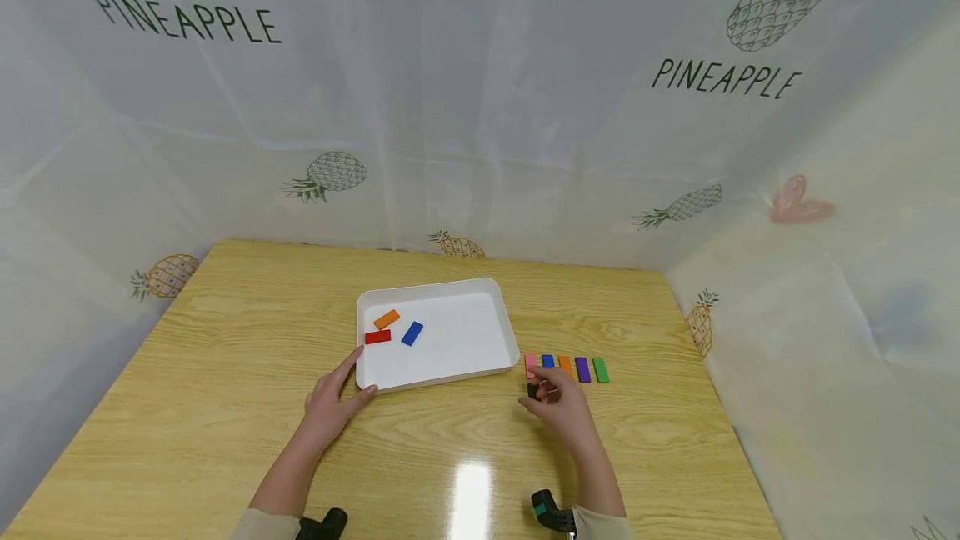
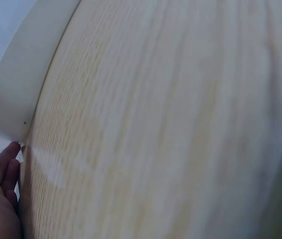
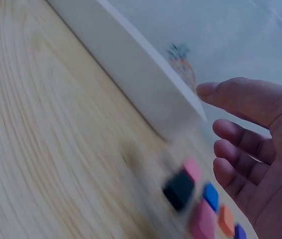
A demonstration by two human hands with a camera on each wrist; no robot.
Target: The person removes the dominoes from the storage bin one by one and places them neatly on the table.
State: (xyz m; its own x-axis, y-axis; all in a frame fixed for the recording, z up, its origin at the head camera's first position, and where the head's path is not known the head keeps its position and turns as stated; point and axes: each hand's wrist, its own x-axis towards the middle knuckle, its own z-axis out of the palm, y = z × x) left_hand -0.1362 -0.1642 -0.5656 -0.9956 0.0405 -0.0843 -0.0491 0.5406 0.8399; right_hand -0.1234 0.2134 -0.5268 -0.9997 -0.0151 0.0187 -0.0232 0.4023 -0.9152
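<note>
My left hand rests at the near left corner of a white tray, its fingers spread along the left side and the thumb at the front edge. In the left wrist view, fingers of that hand lie at the tray's wall. My right hand hovers over small coloured blocks right of the tray, fingers loosely bent. In the right wrist view nothing shows between the fingers. Below them are a black block, a pink block and a blue block.
Inside the tray lie an orange block, a red block and a blue block. A purple block and a green block end the row at right. Pineapple-printed sheeting surrounds the wooden table.
</note>
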